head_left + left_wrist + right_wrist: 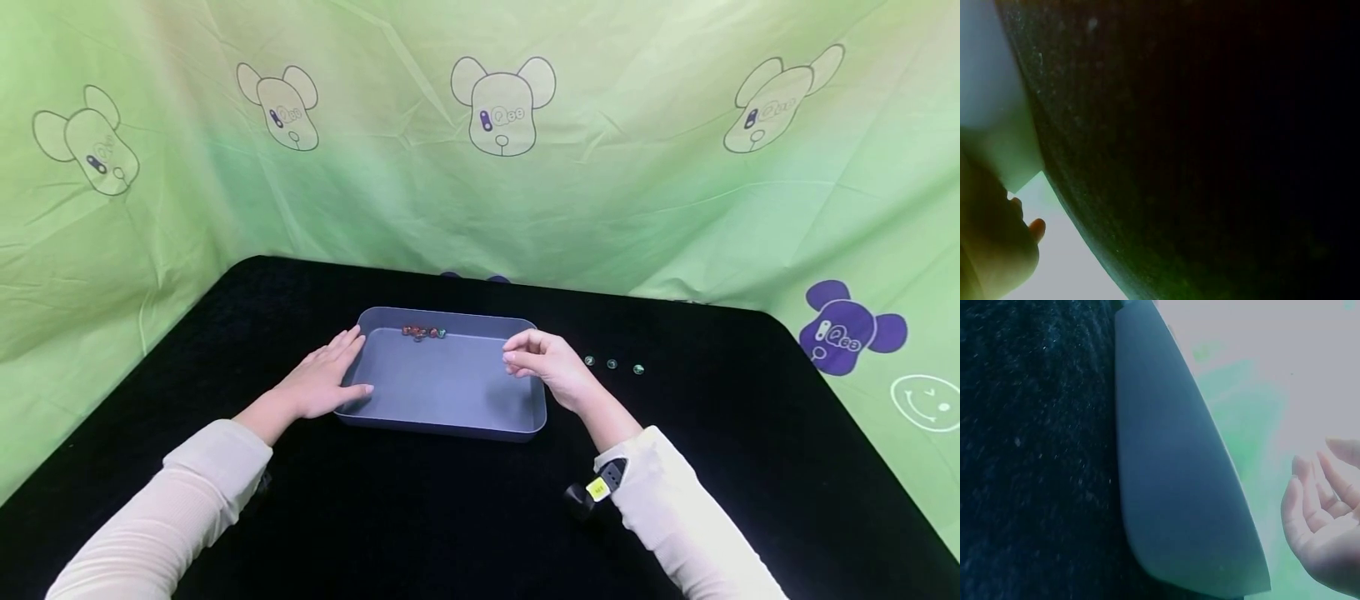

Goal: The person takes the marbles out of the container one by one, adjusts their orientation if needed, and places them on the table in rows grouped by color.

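A shallow grey-blue tray (442, 387) lies on the black cloth. My left hand (322, 379) rests over its left rim with the fingers straight and the thumb reaching inside. My right hand (543, 362) is raised over the tray's right rim, fingers bent and thumb near the index finger. In the right wrist view this hand (1329, 525) hangs above the tray wall (1172, 456) with a hollow palm; I cannot tell whether something small sits at its fingertips. Several small glass marbles (420, 332), reddish and green, lie along the tray's back wall, left of the middle.
Three clear-green marbles (612, 364) lie in a row on the black tablecloth (720, 433), right of the tray and behind the right hand. A green printed curtain (600, 208) hangs around the table's back and sides.
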Available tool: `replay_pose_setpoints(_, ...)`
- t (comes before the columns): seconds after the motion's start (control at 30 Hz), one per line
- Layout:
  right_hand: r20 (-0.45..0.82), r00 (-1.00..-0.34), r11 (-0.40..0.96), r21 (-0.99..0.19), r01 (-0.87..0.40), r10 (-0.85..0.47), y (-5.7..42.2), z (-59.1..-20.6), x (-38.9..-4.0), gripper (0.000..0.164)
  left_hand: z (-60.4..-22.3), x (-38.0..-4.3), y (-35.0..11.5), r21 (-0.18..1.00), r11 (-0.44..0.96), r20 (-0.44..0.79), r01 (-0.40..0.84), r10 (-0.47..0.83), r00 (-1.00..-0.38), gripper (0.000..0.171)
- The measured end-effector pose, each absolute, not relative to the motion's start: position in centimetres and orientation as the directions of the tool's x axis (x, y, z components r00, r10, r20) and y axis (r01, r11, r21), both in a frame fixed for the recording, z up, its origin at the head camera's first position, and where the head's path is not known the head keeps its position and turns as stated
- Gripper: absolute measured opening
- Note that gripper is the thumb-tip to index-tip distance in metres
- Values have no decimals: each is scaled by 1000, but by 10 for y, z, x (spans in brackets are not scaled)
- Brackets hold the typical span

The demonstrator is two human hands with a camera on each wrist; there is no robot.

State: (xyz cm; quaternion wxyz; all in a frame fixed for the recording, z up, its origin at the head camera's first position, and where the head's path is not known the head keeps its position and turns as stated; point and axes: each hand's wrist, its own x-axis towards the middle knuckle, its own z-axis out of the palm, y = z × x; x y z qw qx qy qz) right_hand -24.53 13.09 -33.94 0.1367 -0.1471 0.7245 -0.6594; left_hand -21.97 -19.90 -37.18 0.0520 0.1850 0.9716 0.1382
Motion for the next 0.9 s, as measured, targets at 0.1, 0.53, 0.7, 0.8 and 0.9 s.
replay_pose_setpoints(0.1, -7, -915, 81, -996, -28, -403, 124, -337, -249, 25, -372, -219, -200, 294, 894, -55, 337, 368, -928, 78)
replay_pose_setpoints(0.53, -4, -910, 95, -995, -39, -414, 100, -333, -264, 20, -373, -221, -201, 292, 896, -64, 334, 367, -928, 78)
replay_pose_setpoints(0.7, -23, -914, 109, -994, -24, -406, 95, -338, -268, 20, -373, -221, -200, 296, 895, -68, 333, 368, -927, 79)
replay_pose_setpoints(0.8, -37, -918, 112, -994, -8, -394, 92, -340, -272, 20, -373, -221, -200, 296, 894, -66, 335, 369, -927, 78)
replay_pose_setpoints(0.9, -50, -920, 125, -992, 1, -389, 90, -341, -277, 23, -374, -221, -200, 297, 894, -63, 336, 370, -927, 78)
